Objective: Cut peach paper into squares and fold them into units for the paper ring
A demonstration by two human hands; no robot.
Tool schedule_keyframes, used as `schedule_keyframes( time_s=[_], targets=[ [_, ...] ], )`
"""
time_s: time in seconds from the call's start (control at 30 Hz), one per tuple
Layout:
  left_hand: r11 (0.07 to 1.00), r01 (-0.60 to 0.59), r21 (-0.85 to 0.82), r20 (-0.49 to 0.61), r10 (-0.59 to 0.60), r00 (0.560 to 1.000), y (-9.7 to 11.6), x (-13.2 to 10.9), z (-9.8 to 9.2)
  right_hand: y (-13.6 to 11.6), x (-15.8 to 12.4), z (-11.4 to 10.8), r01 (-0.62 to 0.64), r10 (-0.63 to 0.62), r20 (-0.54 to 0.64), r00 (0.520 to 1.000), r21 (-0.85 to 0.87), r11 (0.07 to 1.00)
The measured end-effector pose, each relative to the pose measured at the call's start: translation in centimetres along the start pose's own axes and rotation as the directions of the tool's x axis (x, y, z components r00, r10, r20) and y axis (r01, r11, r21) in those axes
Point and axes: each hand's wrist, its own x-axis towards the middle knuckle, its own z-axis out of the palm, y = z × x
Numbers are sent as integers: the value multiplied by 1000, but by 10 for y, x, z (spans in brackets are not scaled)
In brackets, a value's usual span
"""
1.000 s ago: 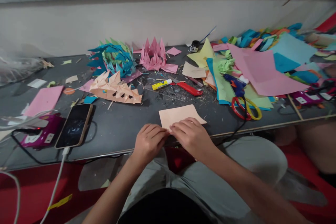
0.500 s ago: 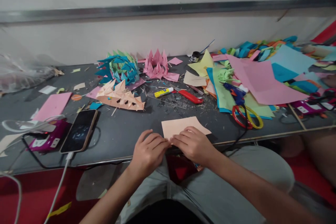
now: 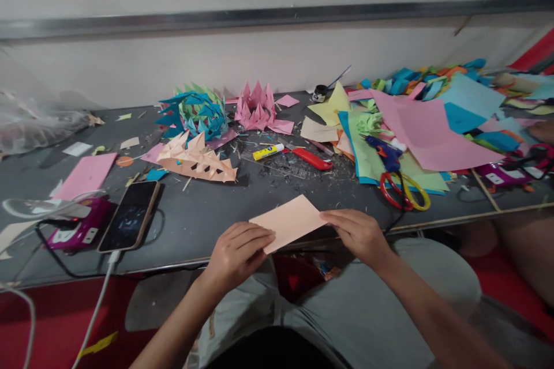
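A peach sheet of paper (image 3: 294, 221), roughly rectangular, is held tilted at the table's front edge. My left hand (image 3: 239, 248) grips its left end, with the fingers over the top and the thumb hidden beneath. At the right corner my right hand (image 3: 357, 236) pinches the paper between thumb and fingertips. Beyond the paper lie a yellow glue stick (image 3: 268, 152) and a red utility knife (image 3: 309, 158). A peach folded-paper piece with points (image 3: 199, 161) rests to the left of them.
Pink (image 3: 256, 108) and blue-green spiky paper forms (image 3: 197, 115) stand near the wall. At left are a charging phone (image 3: 130, 216) and a purple power strip (image 3: 82, 222). Scissors (image 3: 404, 191), a blue glue gun (image 3: 386, 153) and coloured sheets (image 3: 433, 132) lie at right.
My right hand has moved right, away from my left hand, to the paper's right corner. The paper has turned, and my left hand has shifted slightly left with it.
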Motion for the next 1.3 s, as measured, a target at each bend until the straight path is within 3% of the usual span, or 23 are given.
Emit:
schedule_keyframes(
  time_s=[0.13, 0.3, 0.47, 0.57, 0.7, 0.83, 0.93, 1.0, 1.07, 1.13, 1.17, 1.23, 1.3],
  targets=[
    [998, -39, 51, 14, 38, 999, -4, -3, -2, -4, 0, 1, -16, 15, 75, 997, 12, 1000],
    [981, -59, 185, 16, 57, 998, 12, 12, -1, -41, 22, -3, 106, -102, 117, 988, -24, 994],
    [988, -59, 143, -17, 62, 998, 29, 25, 4, -71, 39, 2, 228, -224, -55, 973, 80, 970],
    [992, -52, 116, -3, 53, 999, 29, 21, 2, -71, 39, 1, 231, -216, -118, 969, 138, 963],
    [989, -26, 146, 18, 24, 1000, 14, 7, -5, -59, 34, -15, 205, -169, -193, 966, 184, 961],
    [971, 135, 196, -76, -122, 990, -5, -5, -14, -46, 30, -37, 110, -47, -295, 954, 201, 973],
    [962, 266, 60, -138, -256, 957, -4, -2, -18, -44, 28, -42, 33, 55, -277, 959, 303, 952],
    [958, 276, -76, -68, -281, 957, 5, 5, -17, -48, 27, -38, -14, 129, -244, 961, 423, 906],
    [958, 210, -193, 20, -210, 977, 16, 12, -14, -54, 28, -32, -71, 228, -232, 946, 536, 841],
    [944, 169, -283, 34, -167, 985, 26, 17, -10, -58, 30, -25, -150, 344, -217, 913, 608, 780],
    [930, 206, -303, 23, -209, 978, 29, 18, -8, -59, 32, -23, -209, 410, -192, 891, 629, 749],
    [874, 375, -309, -11, -398, 917, 33, 18, -7, -60, 34, -17, -362, 532, -73, 844, 655, 664],
    [771, 548, -324, -47, -592, 805, 34, 16, -7, -59, 35, -10, -506, 594, 110, 797, 659, 556]
  ],
)
